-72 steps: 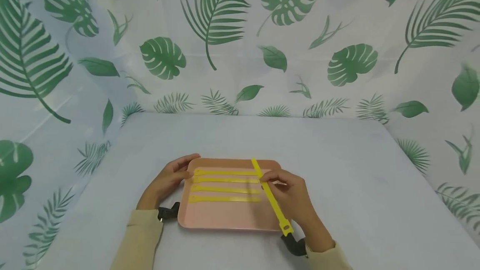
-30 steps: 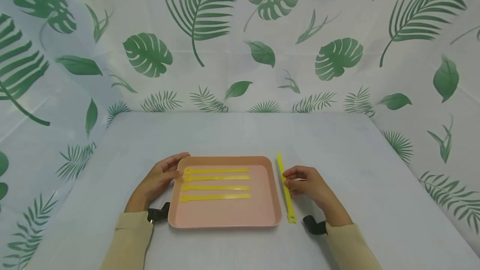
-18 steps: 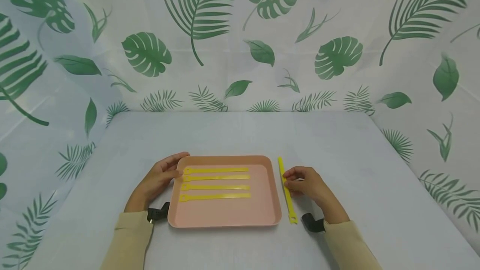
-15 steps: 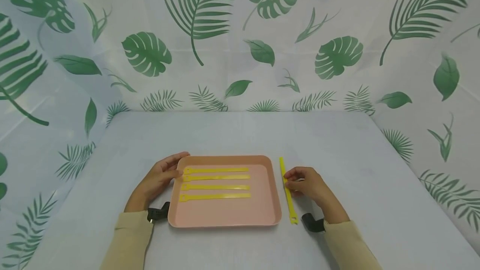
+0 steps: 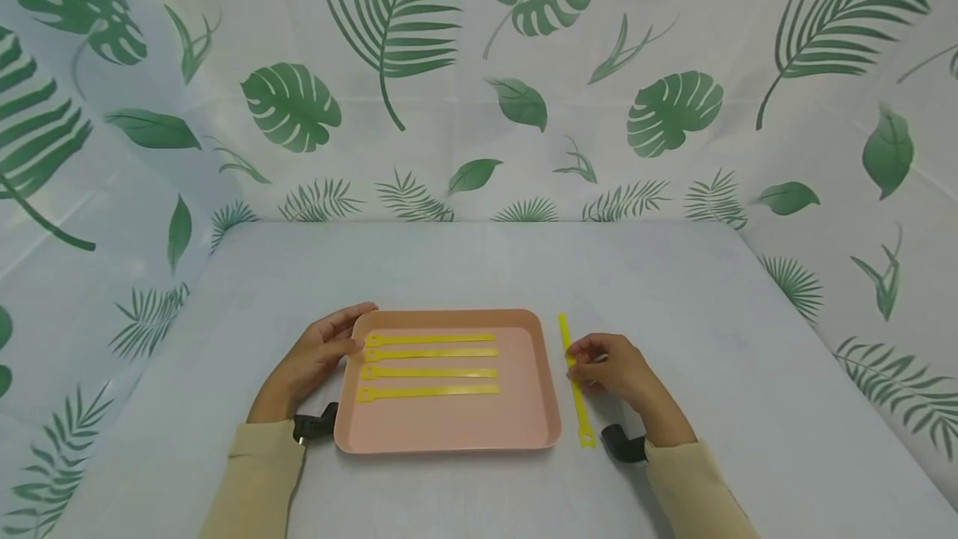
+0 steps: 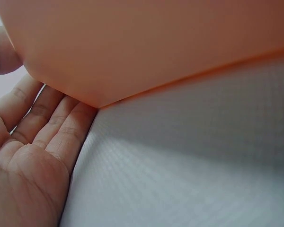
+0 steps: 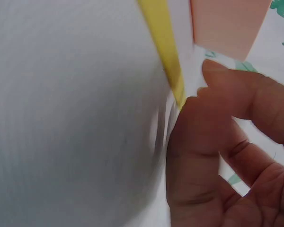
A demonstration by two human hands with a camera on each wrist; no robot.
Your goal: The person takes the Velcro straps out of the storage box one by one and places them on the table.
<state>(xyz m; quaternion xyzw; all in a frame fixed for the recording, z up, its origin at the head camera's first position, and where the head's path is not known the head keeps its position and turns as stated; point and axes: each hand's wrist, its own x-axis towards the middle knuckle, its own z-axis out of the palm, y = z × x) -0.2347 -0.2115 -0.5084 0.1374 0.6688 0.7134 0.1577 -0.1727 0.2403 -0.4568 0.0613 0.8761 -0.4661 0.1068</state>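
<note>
Item: yellow cable strap (image 5: 575, 379), flat on the grey table (image 5: 479, 273) just right of the pink tray (image 5: 449, 431). Right hand (image 5: 617, 368) pinches it mid-length with curled fingers. Likely light, thin and floppy (ends would droop); best taken near the middle. Left hand (image 5: 318, 356), fingers relaxed, rests against the tray's left rim. Four more straps (image 5: 430, 366) lie in the tray.

Tray (image 5: 449, 427): smooth salmon-pink plastic with a soft satin sheen, its rounded outer wall evenly coloured in the left wrist view. Yellow strap (image 5: 578, 389) just right of the tray, and four straps (image 5: 430, 366) inside the tray: thin, flexible, matt yellow plastic or fabric tape; which cannot be told. Tablecloth (image 5: 479, 264) under the tray: pale grey matt cloth with a fine woven grid. Backdrop (image 5: 479, 73) behind the tray: thin, faintly glossy leaf-printed sheet.
</note>
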